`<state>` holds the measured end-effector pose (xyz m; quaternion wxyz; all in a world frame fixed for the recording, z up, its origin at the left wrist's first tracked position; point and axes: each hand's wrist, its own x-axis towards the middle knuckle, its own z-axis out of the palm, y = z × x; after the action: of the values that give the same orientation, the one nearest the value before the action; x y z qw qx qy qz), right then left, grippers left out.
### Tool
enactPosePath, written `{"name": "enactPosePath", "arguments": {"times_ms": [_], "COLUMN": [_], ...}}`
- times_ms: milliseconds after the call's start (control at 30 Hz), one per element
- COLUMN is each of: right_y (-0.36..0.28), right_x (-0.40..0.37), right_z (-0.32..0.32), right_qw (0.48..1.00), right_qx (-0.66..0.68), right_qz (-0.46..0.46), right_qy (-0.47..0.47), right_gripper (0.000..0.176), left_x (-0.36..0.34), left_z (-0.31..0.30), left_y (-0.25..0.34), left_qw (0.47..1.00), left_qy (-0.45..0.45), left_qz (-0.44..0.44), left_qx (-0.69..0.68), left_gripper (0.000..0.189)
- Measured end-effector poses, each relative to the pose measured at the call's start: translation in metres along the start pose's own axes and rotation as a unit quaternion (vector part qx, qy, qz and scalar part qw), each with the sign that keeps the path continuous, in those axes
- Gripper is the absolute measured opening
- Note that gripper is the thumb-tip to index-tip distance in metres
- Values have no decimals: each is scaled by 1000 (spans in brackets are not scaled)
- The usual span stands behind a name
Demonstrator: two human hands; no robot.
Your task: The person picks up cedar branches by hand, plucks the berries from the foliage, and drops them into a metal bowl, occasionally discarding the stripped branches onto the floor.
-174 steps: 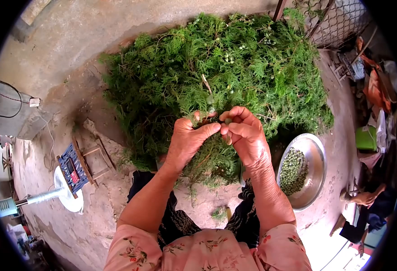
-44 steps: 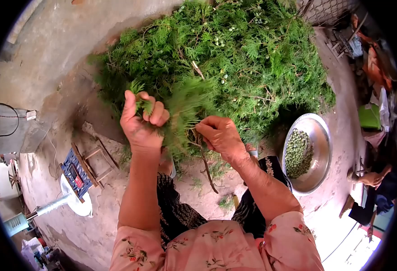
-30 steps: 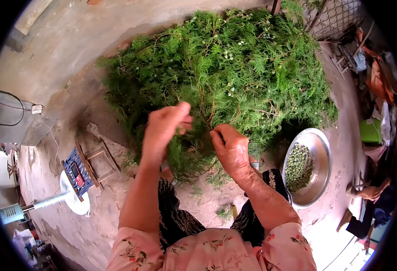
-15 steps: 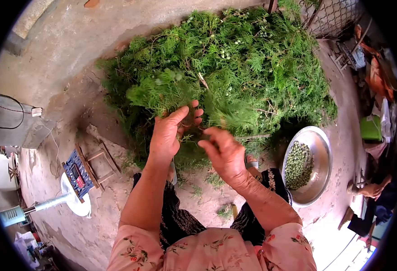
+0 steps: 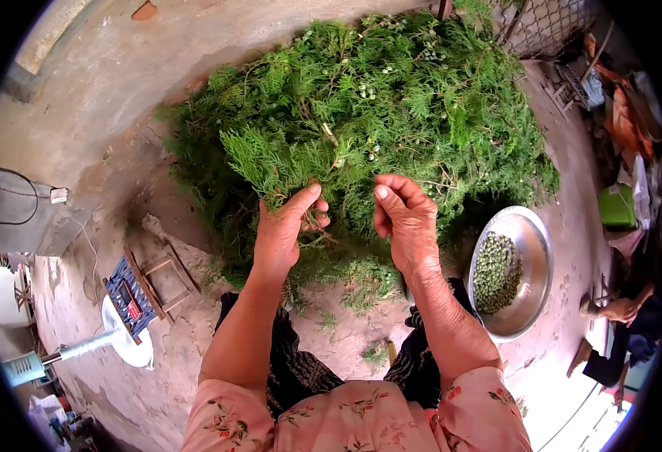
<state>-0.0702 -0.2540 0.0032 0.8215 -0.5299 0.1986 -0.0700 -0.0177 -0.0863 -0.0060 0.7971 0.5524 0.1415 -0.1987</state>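
My left hand (image 5: 279, 230) is closed around the base of a green cypress branch (image 5: 259, 162) with flat, scaly sprays, which fan out up and left of my fingers. To the right of it, my right hand (image 5: 410, 222) is raised with its thumb and forefinger pinched together. Anything in that pinch is too small to make out. Beyond both hands lies a large heap of cut cypress branches (image 5: 436, 113), with small pale green cones (image 5: 366, 91) among the leaves. A metal basin (image 5: 531, 297) on the right holds a pile of picked green cones (image 5: 495, 275).
A small wooden-framed stool (image 5: 131, 295) stands on the left beside a fan (image 5: 90, 343). Leaf scraps (image 5: 376, 352) lie on the floor between my legs. Another person's hand (image 5: 625, 307) shows at the far right, below a green container (image 5: 617, 207).
My right hand has moved up and to the right, away from my left hand. The branch in my left hand has shifted slightly and looks steadier. My left hand keeps its grip.
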Motion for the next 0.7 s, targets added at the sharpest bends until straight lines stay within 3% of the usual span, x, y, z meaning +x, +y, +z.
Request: {"name": "enactPosePath", "arguments": {"times_ms": [100,167,233,433,533,633,700], "right_y": [-7,-8,-6,-4,-10,-11,-5], "right_x": [3,5,6,5,1,-2,-4], "right_z": [2,0,-2,1,5,9,10], "right_qw": [1000,998,997,997,996,997,985], "right_qx": [-4,13,19,37,23,-57,-139], "right_qz": [-26,36,52,49,63,48,-92], "right_qy": [-6,-44,-59,-52,-54,-8,32], "right_gripper": [25,29,33,22,14,8,6], "left_x": [-10,-14,-16,-22,-28,-26,-28], "left_z": [10,14,16,20,27,21,25], "left_y": [0,0,-1,3,5,-1,-1], "left_qw": [998,996,995,989,987,984,985], "left_qy": [-61,-66,-78,-119,-149,-139,-151], "left_qz": [13,-65,-55,-63,-20,-81,-68], "left_qx": [20,3,7,56,57,72,45], "left_gripper": [24,23,21,23,25,23,22]}}
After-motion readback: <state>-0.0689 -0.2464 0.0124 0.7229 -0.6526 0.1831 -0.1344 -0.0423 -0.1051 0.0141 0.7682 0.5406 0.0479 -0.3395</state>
